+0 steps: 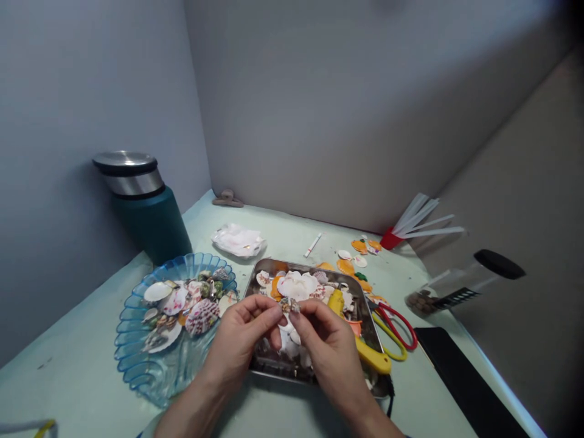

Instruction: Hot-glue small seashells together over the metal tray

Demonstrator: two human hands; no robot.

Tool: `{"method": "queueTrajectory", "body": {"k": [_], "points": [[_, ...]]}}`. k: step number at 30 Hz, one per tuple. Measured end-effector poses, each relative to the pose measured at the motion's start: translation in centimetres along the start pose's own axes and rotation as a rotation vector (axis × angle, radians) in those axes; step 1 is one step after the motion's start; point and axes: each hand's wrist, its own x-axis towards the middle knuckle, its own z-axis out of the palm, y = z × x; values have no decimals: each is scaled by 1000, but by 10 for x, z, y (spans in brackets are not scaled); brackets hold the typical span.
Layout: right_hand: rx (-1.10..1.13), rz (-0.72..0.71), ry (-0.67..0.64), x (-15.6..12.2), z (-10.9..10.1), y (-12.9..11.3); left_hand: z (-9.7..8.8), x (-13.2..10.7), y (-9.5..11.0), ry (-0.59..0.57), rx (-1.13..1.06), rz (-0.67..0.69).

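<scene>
My left hand (239,340) and my right hand (329,347) meet above a steel tray (274,365), fingertips pinched together on a small mottled shell (289,305). The tray holds white, orange and patterned shells and a yellow glue gun (360,347) along its right side. Left of the tray, a blue scalloped glass dish (137,359) carries several more shells, some purple-striped.
A teal bottle with a steel lid (146,207) stands at back left. A white wrapper (238,240), a small white stick (312,244), loose orange shells (353,264), red scissors (399,325), a clear jar lying on its side (460,286) and a black slab (460,377) surround the tray.
</scene>
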Motion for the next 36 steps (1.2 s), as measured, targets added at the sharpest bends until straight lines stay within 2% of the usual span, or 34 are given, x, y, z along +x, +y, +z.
{"method": "queueTrajectory", "body": {"k": [7,11,17,28,36], "points": [[176,99,39,2,1,-3,0,2,-1,-6,72,-15],[187,145,70,3,1,-3,-2,2,-4,24,73,27],[151,202,46,2,0,-1,-1,2,-2,24,122,65],[130,219,39,2,2,-4,0,1,-3,44,191,58],[103,196,29,1,3,-5,1,2,-2,52,160,50]]}}
